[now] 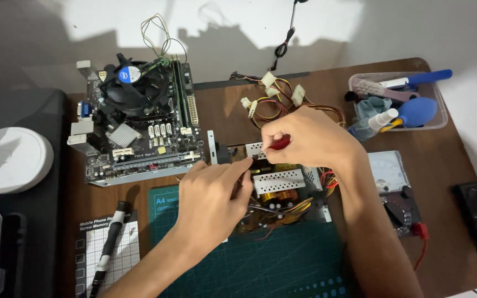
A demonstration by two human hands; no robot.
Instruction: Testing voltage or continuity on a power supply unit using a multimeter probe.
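1. The right hand (310,138) is closed in a pinch around a red-handled screwdriver (278,144). Its long axis runs from the handle on the right down and left to the tip, which sits at the far left part of the opened power supply board (280,187).
2. The left hand (211,201) rests on the near left side of that board, fingers curled together and reaching right toward the screwdriver tip. Whether they pinch a small part cannot be told.
3. Both hands meet at the same spot; the left fingertips are just beside the tip.
4. The board lies on a green cutting mat (282,265), its coloured wire bundle (274,96) trailing far.
5. Left and far lies a motherboard (139,132) with a fan.
6. Far right, a clear plastic tray (440,118) holds a blue air blower (418,110), a spray bottle, a cloth and brushes.
7. A multimeter (396,190) sits right of the board.
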